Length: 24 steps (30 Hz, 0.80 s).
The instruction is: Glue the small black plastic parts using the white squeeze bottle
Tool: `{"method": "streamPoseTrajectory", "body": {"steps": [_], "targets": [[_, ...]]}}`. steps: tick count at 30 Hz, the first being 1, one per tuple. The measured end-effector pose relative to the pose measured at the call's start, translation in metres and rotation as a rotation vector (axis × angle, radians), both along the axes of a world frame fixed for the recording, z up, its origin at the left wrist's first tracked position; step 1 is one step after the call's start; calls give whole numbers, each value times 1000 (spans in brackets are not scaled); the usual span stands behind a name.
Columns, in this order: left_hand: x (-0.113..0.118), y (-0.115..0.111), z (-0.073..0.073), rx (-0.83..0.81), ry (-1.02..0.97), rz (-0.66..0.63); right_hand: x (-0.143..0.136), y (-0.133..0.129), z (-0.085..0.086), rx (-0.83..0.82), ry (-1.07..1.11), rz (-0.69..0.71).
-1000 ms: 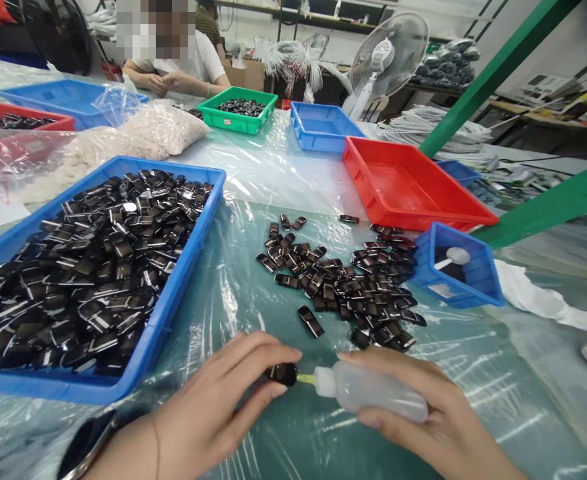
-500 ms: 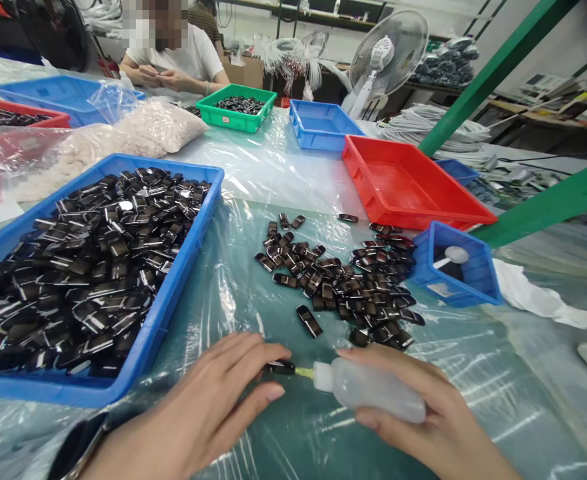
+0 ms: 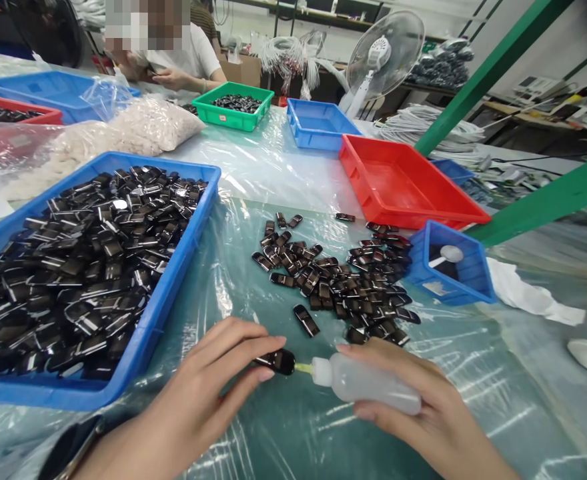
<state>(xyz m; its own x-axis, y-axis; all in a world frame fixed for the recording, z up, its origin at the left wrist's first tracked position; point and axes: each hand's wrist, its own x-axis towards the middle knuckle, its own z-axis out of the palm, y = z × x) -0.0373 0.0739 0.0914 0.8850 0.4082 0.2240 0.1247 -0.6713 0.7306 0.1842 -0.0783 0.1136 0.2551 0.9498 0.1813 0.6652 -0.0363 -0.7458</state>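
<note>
Between the thumb and fingers of my left hand [image 3: 218,380] is a small glossy black plastic casing [image 3: 279,361]. My right hand [image 3: 418,393] grips a translucent squeeze bottle [image 3: 368,383] lying nearly level, its white cap toward the left. The bottle's thin yellowish nozzle tip [image 3: 302,367] meets the near end of the casing; whether it enters an opening is too small to tell. Just beyond my hands a single black casing [image 3: 306,321] lies apart from a loose pile of similar casings [image 3: 333,287] on the plastic-covered table.
A blue tray [image 3: 173,293] heaped with black casings stands at left. Toward the right are a red tray [image 3: 413,183] and a small blue bin [image 3: 453,287] holding a white scoop-like piece. A green post [image 3: 493,80] slants behind. Across the table sits a co-worker [image 3: 193,60].
My left hand has turned the casing so its broad glossy face now shows more. The nozzle stays at its end. The whole view has shifted slightly.
</note>
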Motion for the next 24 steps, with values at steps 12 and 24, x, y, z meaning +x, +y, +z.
{"method": "streamPoseTrajectory", "body": {"steps": [12,24], "targets": [[0,0,1,-26,-122,-29,-2,3,2,58,21,16],[0,1,-1,4,-76,-54,4,0,-5,-82,146,67]]}}
